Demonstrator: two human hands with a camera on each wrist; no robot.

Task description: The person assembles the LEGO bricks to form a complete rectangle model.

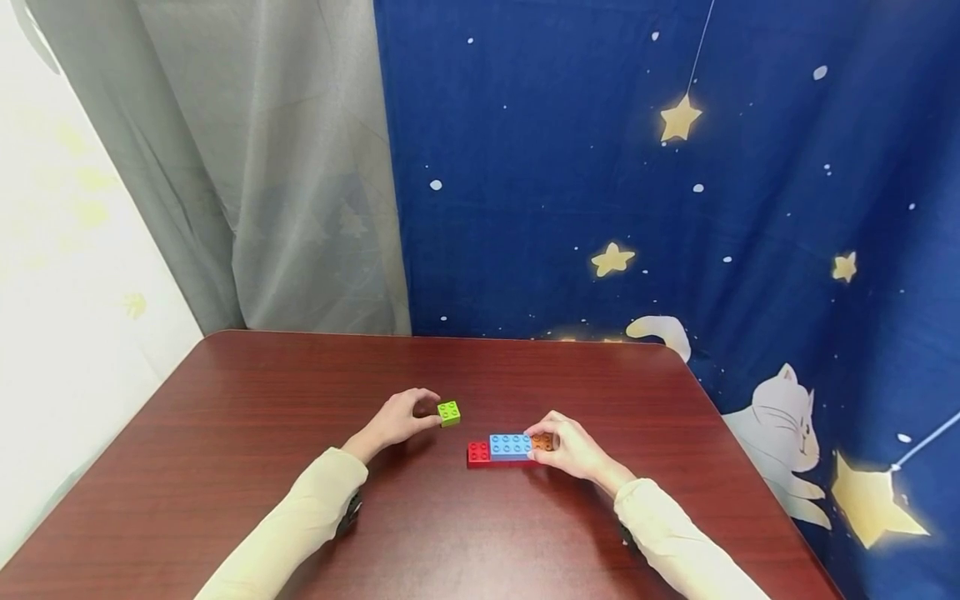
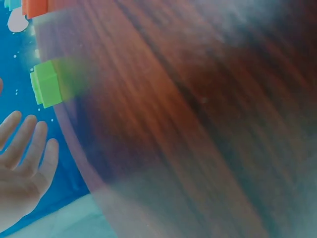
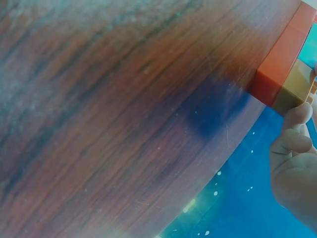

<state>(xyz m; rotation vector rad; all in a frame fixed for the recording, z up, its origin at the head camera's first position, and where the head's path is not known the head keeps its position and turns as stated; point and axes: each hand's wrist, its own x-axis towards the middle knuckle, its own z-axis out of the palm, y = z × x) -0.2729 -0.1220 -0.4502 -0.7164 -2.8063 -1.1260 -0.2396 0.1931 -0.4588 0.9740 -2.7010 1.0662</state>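
Observation:
A small lime-green toy brick (image 1: 448, 413) with studs on top sits on the table. My left hand (image 1: 402, 417) is at its left side; in the left wrist view the fingers (image 2: 35, 148) are extended and apart from the brick. To the right, a long red brick (image 1: 477, 454) lies on the table, bearing a light-blue brick (image 1: 510, 447) and, at its right end, an orange brick (image 1: 545, 440). My right hand (image 1: 572, 447) pinches the orange brick between thumb and fingers, covering part of it. The right wrist view shows the fingertips (image 3: 298, 114) against that brick.
The dark reddish-brown table (image 1: 300, 375) has rounded far corners. Behind it hang a grey curtain (image 1: 315, 208) and a blue curtain (image 1: 525, 167) printed with stars and a white cat. Each sleeve lies low over the table's near part.

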